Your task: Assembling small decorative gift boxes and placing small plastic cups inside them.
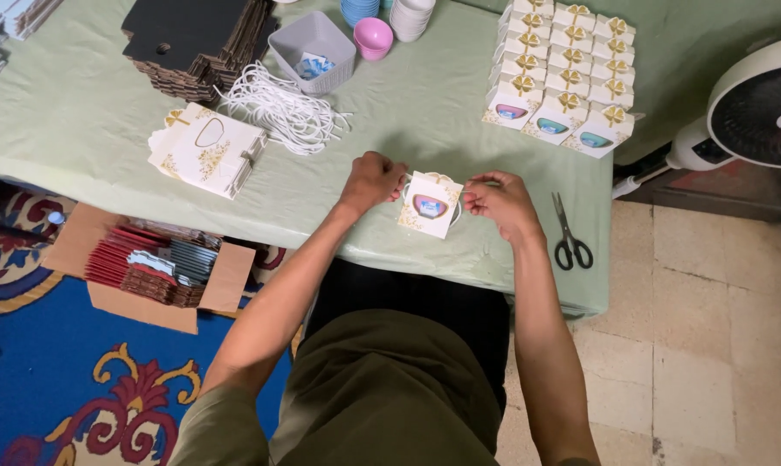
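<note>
Scissors (570,235) on table edge, finished boxes (561,69) top right, fan (757,108) beside.

A small white gift box (431,204) with gold print and an oval window is held above the green tablecloth (80,112) between the left hand (371,180) and right hand (499,201), a white cord pinched at each side. Black-handled scissors (569,236) are seen just right.

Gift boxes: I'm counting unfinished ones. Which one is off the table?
The small white gift box held between the left hand and right hand; the others stand grouped behind.
</note>
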